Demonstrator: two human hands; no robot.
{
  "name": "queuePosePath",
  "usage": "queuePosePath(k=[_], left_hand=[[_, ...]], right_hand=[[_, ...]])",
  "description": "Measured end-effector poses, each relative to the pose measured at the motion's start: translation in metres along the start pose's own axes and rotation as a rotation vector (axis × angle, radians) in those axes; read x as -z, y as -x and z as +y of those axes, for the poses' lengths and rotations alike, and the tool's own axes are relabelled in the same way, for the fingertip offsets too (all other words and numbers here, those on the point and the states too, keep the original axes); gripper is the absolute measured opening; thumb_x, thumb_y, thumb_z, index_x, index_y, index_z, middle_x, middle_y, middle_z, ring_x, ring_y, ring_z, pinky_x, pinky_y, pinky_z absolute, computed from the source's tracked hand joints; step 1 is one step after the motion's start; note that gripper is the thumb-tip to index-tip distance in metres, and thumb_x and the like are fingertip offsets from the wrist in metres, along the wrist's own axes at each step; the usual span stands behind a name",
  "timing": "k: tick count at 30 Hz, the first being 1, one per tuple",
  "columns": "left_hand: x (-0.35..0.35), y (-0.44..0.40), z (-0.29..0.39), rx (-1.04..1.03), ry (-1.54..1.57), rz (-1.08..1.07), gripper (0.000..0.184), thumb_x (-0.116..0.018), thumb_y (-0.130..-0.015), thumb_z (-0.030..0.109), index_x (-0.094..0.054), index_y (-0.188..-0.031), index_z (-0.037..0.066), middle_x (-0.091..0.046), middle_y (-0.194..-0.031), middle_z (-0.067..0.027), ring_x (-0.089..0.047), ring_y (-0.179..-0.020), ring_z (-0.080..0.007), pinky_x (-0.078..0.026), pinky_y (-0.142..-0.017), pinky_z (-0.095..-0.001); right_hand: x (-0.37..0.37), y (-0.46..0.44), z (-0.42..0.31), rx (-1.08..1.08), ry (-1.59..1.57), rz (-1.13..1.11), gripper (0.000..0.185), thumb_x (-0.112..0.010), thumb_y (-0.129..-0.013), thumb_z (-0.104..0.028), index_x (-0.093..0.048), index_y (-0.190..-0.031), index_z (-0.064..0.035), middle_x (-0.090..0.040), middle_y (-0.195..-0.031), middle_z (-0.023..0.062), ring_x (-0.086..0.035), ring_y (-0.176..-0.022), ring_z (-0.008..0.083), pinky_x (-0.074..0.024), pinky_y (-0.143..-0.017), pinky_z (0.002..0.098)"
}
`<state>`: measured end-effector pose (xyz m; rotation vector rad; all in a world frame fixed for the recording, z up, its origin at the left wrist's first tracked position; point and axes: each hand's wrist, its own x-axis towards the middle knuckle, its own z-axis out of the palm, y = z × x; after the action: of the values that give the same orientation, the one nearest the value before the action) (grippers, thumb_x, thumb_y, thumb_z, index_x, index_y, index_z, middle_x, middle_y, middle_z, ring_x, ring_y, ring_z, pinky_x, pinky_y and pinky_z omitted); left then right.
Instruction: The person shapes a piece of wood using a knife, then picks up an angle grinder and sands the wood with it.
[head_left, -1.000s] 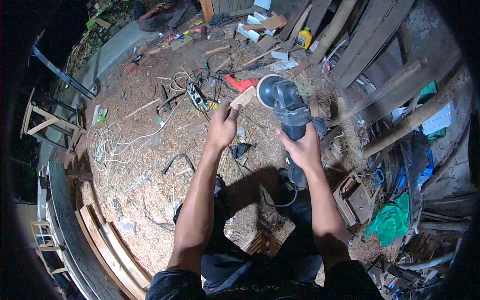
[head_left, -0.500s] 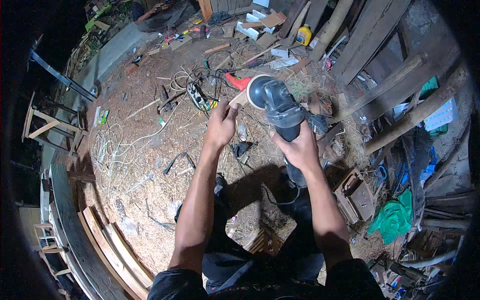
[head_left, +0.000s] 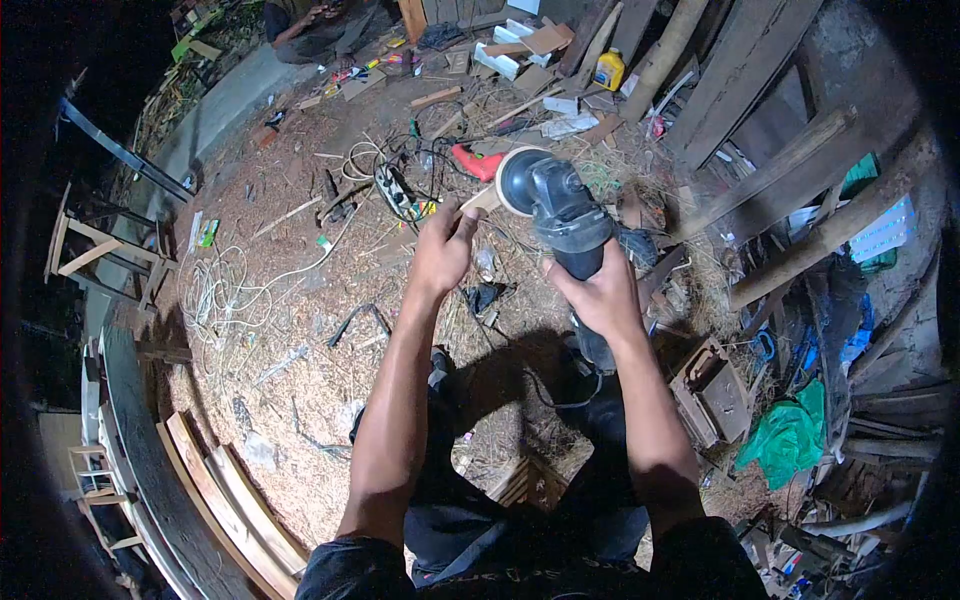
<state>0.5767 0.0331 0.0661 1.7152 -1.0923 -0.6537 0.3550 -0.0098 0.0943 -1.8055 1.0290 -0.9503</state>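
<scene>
My right hand (head_left: 598, 292) is wrapped round the dark body of an angle grinder (head_left: 568, 215), its cable hanging down by my legs. The grinder's round disc (head_left: 515, 182) faces left and shows a pale rim. In my left hand (head_left: 445, 248) is a pale piece of wood (head_left: 482, 201), gripped between thumb and fingers. The wood's far end meets the disc's edge; the disc partly hides it, so its whole shape cannot be made out.
A red power tool (head_left: 475, 162) and a power strip (head_left: 390, 185) with tangled cords lie ahead on shavings. Planks (head_left: 235, 500) rest at lower left. On the right are leaning timbers (head_left: 790, 170), a wooden box (head_left: 712, 392) and a green bag (head_left: 788, 435). A person (head_left: 300, 30) sits far back.
The grinder and my right hand have shifted very slightly right. My left hand stays almost in place, still holding the piece of wood.
</scene>
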Motion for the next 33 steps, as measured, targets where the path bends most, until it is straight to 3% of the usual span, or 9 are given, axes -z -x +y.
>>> queuePosePath(k=[3,16,19,26,33], left_hand=[[0.003,-0.001,-0.001,0.031,0.013,-0.031,0.029,-0.053,-0.096,0.026,-0.055,-0.108,-0.001,-0.063,-0.088,-0.0078,-0.054,-0.081,-0.0155,-0.043,-0.073,-0.0306],[0.004,-0.001,0.008,0.047,0.049,-0.034,0.031,-0.053,-0.096,0.024,-0.055,-0.108,-0.004,-0.063,-0.088,-0.0076,-0.053,-0.08,-0.0139,-0.043,-0.072,-0.0288],[-0.003,-0.004,-0.001,0.03,0.058,-0.014,0.031,-0.052,-0.096,0.023,-0.055,-0.111,-0.004,-0.061,-0.087,-0.0064,-0.051,-0.077,-0.0137,-0.041,-0.07,-0.0286],[0.008,0.0,0.012,0.087,-0.009,-0.1,0.035,-0.052,-0.096,0.024,-0.052,-0.116,-0.004,-0.064,-0.096,-0.01,-0.055,-0.084,-0.0155,-0.044,-0.075,-0.0291],[0.002,0.001,0.003,0.036,0.083,-0.01,0.03,-0.052,-0.096,0.024,-0.055,-0.109,-0.002,-0.059,-0.087,-0.0066,-0.05,-0.077,-0.0135,-0.041,-0.07,-0.0284]], right_hand=[[0.003,-0.003,0.006,-0.082,0.053,0.033,0.046,-0.079,-0.071,-0.026,-0.059,-0.105,-0.0027,-0.067,-0.096,0.0145,-0.066,-0.088,0.0277,-0.049,-0.081,0.0383],[0.005,-0.003,0.009,-0.083,0.05,-0.004,0.047,-0.079,-0.071,-0.028,-0.059,-0.106,-0.0031,-0.067,-0.097,0.0154,-0.066,-0.088,0.0293,-0.0496,-0.08,0.0386],[0.001,-0.001,0.004,0.02,0.019,0.003,0.043,-0.079,-0.073,-0.022,-0.059,-0.106,-0.0016,-0.066,-0.097,0.0095,-0.062,-0.085,0.0178,-0.0483,-0.079,0.0336],[0.004,-0.004,0.008,-0.091,0.043,-0.016,0.045,-0.079,-0.073,-0.02,-0.058,-0.109,-0.0016,-0.066,-0.098,0.0091,-0.061,-0.088,0.0171,-0.0476,-0.082,0.0334],[0.004,-0.002,0.003,-0.108,0.054,-0.022,0.045,-0.079,-0.073,-0.019,-0.058,-0.109,-0.0017,-0.066,-0.097,0.0092,-0.061,-0.087,0.0172,-0.0479,-0.081,0.0336]])
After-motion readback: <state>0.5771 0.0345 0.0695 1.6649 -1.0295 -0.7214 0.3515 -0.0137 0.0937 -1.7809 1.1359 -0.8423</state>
